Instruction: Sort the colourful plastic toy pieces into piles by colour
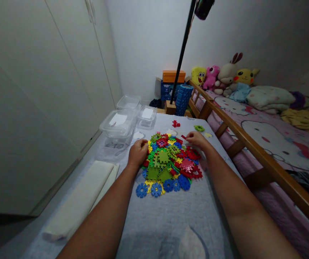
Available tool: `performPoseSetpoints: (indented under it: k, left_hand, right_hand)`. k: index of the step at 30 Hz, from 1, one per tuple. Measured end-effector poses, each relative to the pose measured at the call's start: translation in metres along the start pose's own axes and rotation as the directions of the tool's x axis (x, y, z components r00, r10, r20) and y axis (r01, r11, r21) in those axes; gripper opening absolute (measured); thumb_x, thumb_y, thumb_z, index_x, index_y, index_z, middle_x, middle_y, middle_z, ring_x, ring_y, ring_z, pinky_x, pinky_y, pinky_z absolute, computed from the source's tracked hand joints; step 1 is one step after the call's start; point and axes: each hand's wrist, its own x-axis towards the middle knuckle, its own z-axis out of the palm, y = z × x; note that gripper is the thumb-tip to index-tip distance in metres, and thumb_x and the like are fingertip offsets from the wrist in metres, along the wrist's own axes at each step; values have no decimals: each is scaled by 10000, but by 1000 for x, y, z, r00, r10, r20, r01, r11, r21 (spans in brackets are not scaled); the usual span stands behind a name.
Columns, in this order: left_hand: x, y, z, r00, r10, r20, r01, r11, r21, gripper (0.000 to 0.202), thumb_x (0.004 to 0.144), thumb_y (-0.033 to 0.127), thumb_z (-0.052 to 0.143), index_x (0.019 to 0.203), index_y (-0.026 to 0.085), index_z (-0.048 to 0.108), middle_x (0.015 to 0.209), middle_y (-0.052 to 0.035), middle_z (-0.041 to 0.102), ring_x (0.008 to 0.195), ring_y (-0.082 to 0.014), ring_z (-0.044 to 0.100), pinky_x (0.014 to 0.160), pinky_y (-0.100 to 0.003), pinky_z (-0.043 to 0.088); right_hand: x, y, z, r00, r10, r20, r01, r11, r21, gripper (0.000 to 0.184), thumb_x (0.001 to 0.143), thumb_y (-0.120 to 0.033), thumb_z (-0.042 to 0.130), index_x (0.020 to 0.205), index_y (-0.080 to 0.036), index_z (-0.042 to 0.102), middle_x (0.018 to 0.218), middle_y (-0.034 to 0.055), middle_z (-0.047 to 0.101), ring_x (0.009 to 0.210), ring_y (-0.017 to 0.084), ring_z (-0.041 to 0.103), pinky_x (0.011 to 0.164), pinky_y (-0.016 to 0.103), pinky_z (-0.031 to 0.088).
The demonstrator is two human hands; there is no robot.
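A heap of plastic interlocking building pieces (pixel 162 157) in green, red, yellow and blue lies on the cloth-covered surface between my hands. At the heap's left edge, my left hand (pixel 138 154) has its fingers curled inward. A bit of yellow shows at its fingertips, but what it holds is mostly hidden. On the far right side, my right hand (pixel 197 139) pinches a small red building piece (pixel 184 137), which sticks out to the left. Round blue pieces (pixel 156 189) line the near edge of the heap.
Clear plastic boxes (pixel 119 124) stand at the back left. A folded white cloth (pixel 81 194) lies on the left. Beyond the heap are a red joined piece (pixel 175 123) and a green ring-shaped piece (pixel 199 128). A wooden bed rail (pixel 240 149) runs along the right.
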Motion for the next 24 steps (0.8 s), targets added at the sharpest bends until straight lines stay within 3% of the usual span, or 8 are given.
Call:
performPoseSetpoints:
  k: [3,7,16,24]
  left_hand:
    - [1,-2,1,1000,1,5,-1,1000,13,247,853,302,527,991,207,708,1001,-60,738,938,-210,689,863,-329,519]
    - [2,-4,2,1000,-4,9,4,1000,6,244,857,302,527,986,206,711,996,-59,743,941,-213,688,854,-329,524]
    - [1,-4,2,1000,2,8,-2,1000,-28,240,858,305,536,986,202,710,992,-63,742,926,-212,685,853,-340,523]
    - [2,-3,2,1000,-6,8,6,1000,-10,251,855,299,534,1004,198,710,995,-66,739,915,-213,684,843,-338,519]
  right_hand:
    - [17,3,7,986,39,-165,-25,996,87,66,686,-196,624,738,-165,650,615,-15,612,577,126,537,553,222,386]
    - [45,2,21,951,101,-293,-99,995,21,70,677,-161,630,736,-168,667,661,6,655,619,143,583,601,231,429]
    - [86,-2,42,934,121,-337,-164,981,-103,144,686,-87,625,763,-160,722,835,93,745,797,199,653,717,267,458]
    - [91,-3,46,942,69,-329,-98,993,-71,296,683,-99,550,880,-165,761,904,79,759,854,199,671,784,275,492]
